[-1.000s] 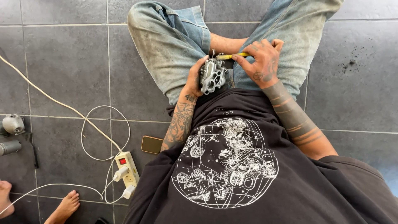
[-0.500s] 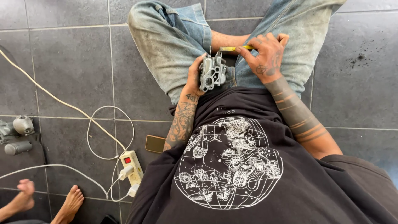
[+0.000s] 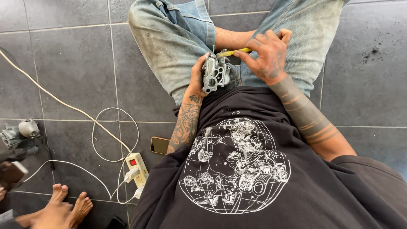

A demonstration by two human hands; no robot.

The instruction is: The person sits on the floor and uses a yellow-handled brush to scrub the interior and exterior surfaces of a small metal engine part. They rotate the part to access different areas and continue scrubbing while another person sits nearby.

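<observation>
Both hands were busy: our left hand (image 3: 198,76) clamped the grey cast-metal housing (image 3: 215,74) over our lap while our right hand (image 3: 266,57) pinched the thin yellow-handled tool (image 3: 232,52), so we judged short, steady strokes wisest.

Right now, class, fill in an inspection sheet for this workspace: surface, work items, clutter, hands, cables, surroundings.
Surface: grey tiled floor, dark specks at the right.
Work items: grey metal casting; yellow-handled tool, its tip hidden.
Clutter: phone on the floor; grey metal parts at the left.
Hands: left hand grips the casting; right hand holds the tool against it.
Cables: white cable and looped lead at a power strip, switch lit red.
Surroundings: another person's bare feet, lower left.
</observation>
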